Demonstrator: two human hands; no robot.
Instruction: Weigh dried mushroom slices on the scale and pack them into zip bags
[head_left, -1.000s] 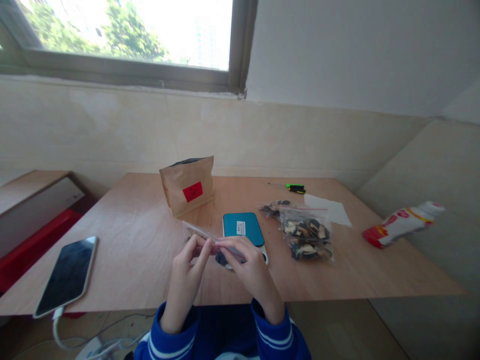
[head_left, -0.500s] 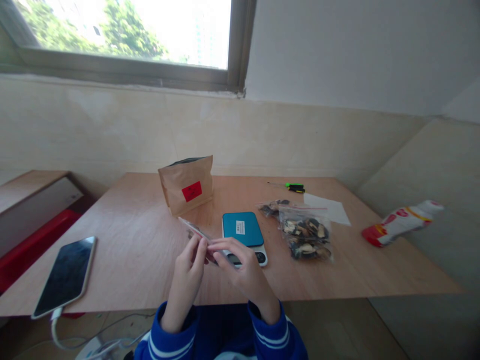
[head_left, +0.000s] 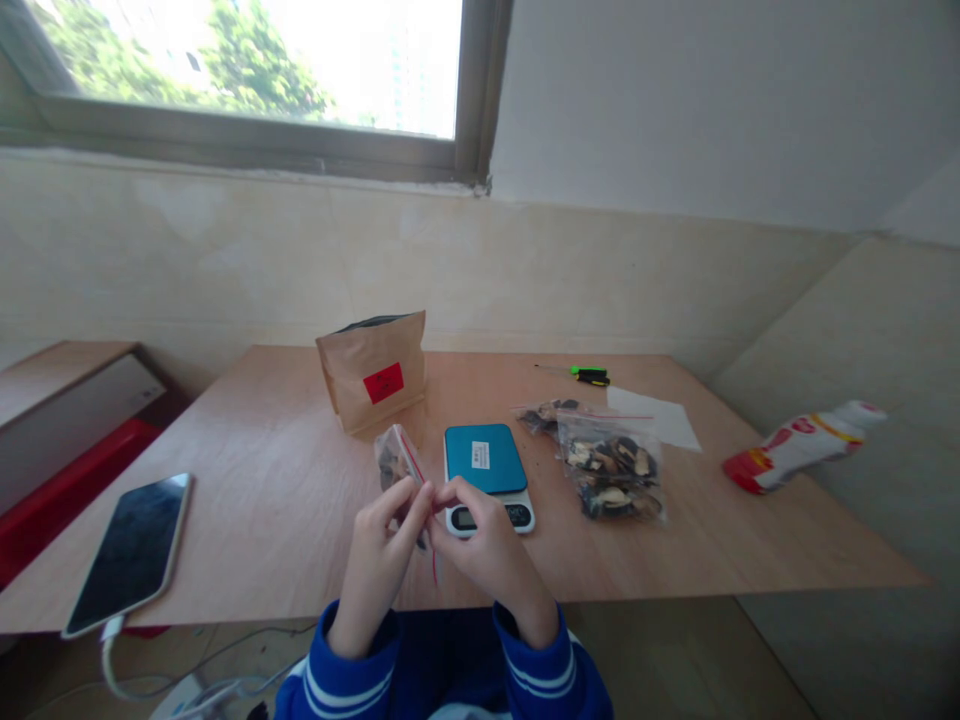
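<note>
A clear zip bag with a red seal line and dark dried pieces inside is pinched between my hands in front of the scale. My left hand grips its top edge with thumb and fingers. Close beside it, my right hand is closed on the same edge, fingertips almost touching the left ones. Just beyond, the kitchen scale has a teal platform with a white label; my right fingers partly cover its display. To the right lie zip bags of dried mushroom pieces, partly overlapping.
A brown paper pouch with a red label stands behind. Screwdrivers and white paper lie at the back right. A bottle lies far right; a tablet with a charging cable is left, on the table.
The held bag has been turned, so its red seal now slants down toward me and its contents show more. Both hands have shifted slightly and remain on it.
</note>
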